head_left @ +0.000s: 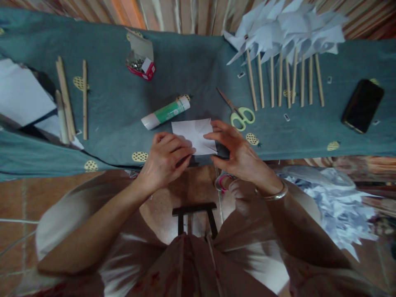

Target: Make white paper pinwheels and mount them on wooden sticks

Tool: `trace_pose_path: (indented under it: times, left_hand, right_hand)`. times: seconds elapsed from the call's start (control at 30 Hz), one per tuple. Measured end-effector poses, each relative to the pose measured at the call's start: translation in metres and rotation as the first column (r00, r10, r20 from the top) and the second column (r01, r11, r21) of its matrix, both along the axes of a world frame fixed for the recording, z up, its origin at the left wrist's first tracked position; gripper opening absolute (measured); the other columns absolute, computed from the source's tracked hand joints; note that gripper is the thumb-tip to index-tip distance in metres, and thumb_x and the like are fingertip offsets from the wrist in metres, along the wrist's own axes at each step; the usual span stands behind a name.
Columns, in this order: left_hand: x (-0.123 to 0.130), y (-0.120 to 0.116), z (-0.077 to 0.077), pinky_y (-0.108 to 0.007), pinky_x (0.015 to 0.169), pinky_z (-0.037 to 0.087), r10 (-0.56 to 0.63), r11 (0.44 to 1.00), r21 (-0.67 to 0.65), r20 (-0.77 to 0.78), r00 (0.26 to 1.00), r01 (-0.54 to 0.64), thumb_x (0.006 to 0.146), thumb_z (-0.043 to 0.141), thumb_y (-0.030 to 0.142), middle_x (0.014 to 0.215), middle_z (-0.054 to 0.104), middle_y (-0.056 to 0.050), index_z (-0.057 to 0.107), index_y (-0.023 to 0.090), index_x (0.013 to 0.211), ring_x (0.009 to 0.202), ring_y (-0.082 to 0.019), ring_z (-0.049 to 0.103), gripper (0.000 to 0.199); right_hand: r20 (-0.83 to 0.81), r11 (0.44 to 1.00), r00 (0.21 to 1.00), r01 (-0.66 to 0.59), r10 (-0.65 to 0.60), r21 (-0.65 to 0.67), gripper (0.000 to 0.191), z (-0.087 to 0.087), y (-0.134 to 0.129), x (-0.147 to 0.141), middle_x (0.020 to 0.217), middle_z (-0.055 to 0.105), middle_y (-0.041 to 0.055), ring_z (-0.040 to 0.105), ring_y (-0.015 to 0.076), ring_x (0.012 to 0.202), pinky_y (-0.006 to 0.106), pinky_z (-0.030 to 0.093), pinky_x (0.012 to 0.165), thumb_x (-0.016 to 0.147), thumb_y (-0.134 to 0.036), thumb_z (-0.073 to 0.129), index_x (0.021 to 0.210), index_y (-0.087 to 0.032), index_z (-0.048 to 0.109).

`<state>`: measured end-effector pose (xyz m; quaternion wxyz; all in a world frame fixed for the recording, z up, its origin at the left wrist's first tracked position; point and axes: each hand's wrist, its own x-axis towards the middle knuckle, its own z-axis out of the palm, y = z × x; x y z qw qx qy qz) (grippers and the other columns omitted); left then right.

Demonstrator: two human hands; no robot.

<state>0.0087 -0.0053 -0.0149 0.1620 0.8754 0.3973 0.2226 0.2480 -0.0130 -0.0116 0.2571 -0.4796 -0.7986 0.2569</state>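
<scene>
A small white paper square (195, 134) lies near the front edge of the cloth-covered table, with slits or creases at its right corners. My left hand (168, 159) has its thumb and forefinger pinched together on the paper's lower left part. At the paper's right side, my right hand (236, 148) has its fingers spread, the fingertips touching the upper right and the thumb by the lower right corner. Just behind the paper lies a green and white glue stick (166, 112), capped. Scissors with pale green handles (241, 117) rest to the right, blades partly apart.
Paper pinwheels (287, 31) on wooden sticks lie at the back right, a black phone (362, 106) at far right. A red box of metal pins (140, 68) stands open at the back. Wooden sticks (65, 99) and white paper sheets (24, 93) lie left. More folded paper (337, 206) sits low right.
</scene>
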Motion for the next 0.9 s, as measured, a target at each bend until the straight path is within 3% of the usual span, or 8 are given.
trace_pose_path:
  times: [0.1, 0.27, 0.37, 0.53, 0.67, 0.9]
  left_hand:
    - [-0.0031, 0.0000, 0.0037, -0.047, 0.093, 0.042, -0.007, 0.998, -0.057, 0.025, 1.000, 0.009, 0.094, 0.053, 0.027, 0.101, 0.076, -0.004, 0.072, 0.026, 0.096, 0.097, -0.024, 0.066, 0.019]
    - [-0.0055, -0.0026, 0.0012, -0.049, 0.102, 0.039, -0.053, 0.995, -0.080, 0.065, 0.996, 0.058, 0.093, 0.055, 0.025, 0.105, 0.077, -0.003, 0.073, 0.026, 0.094, 0.101, -0.023, 0.067, 0.018]
    - [-0.0067, -0.0040, -0.0025, -0.049, 0.105, 0.038, -0.063, 0.996, -0.058, 0.084, 0.995, 0.068, 0.093, 0.056, 0.024, 0.106, 0.077, -0.002, 0.073, 0.026, 0.095, 0.103, -0.022, 0.067, 0.018]
    - [-0.0081, -0.0039, -0.0015, -0.051, 0.109, 0.036, -0.045, 0.993, -0.110, 0.049, 0.998, 0.050, 0.092, 0.054, 0.025, 0.108, 0.077, -0.002, 0.073, 0.027, 0.096, 0.105, -0.023, 0.067, 0.019]
    - [-0.0085, -0.0028, 0.0002, -0.050, 0.108, 0.038, -0.026, 0.995, -0.090, 0.069, 0.997, 0.032, 0.093, 0.053, 0.024, 0.104, 0.078, -0.003, 0.073, 0.025, 0.095, 0.102, -0.022, 0.068, 0.020]
    - [-0.0091, -0.0025, -0.0021, -0.048, 0.109, 0.039, -0.030, 0.998, -0.059, 0.060, 0.998, 0.034, 0.092, 0.052, 0.023, 0.104, 0.078, -0.002, 0.072, 0.024, 0.093, 0.102, -0.020, 0.069, 0.020]
  right_hand:
    - [-0.040, 0.999, 0.999, -0.024, 0.023, -0.044, 0.037, 0.0021, -0.0013, 0.0012, 0.146, 0.052, 0.0094, 0.051, 0.0274, 0.136, 0.053, 0.043, 0.112, 0.080, -0.018, 0.065, 0.116, -0.027, 0.064]
    - [-0.152, 0.991, 0.988, -0.018, -0.003, -0.132, 0.010, 0.0072, -0.0003, -0.0013, 0.135, 0.061, 0.0078, 0.060, 0.0251, 0.124, 0.049, 0.048, 0.106, 0.085, -0.018, 0.064, 0.089, -0.023, 0.071]
    - [-0.174, 0.986, 0.985, -0.024, -0.005, -0.167, 0.012, 0.0077, 0.0012, -0.0020, 0.133, 0.062, 0.0064, 0.061, 0.0249, 0.123, 0.050, 0.049, 0.106, 0.084, -0.018, 0.065, 0.091, -0.024, 0.072]
    - [-0.146, 0.982, 0.989, -0.057, 0.030, -0.182, 0.032, 0.0039, 0.0021, 0.0009, 0.139, 0.059, 0.0052, 0.057, 0.0236, 0.129, 0.049, 0.046, 0.109, 0.080, -0.008, 0.058, 0.102, -0.027, 0.072]
    - [-0.098, 0.984, 0.995, -0.052, 0.036, -0.168, 0.038, 0.0016, 0.0016, 0.0025, 0.144, 0.055, 0.0073, 0.052, 0.0270, 0.134, 0.050, 0.044, 0.112, 0.073, -0.008, 0.063, 0.106, -0.025, 0.069]
    - [-0.193, 0.969, 0.981, -0.056, 0.009, -0.241, 0.018, 0.0077, 0.0011, -0.0028, 0.139, 0.058, 0.0041, 0.057, 0.0255, 0.128, 0.048, 0.044, 0.111, 0.078, -0.011, 0.064, 0.087, -0.025, 0.071]
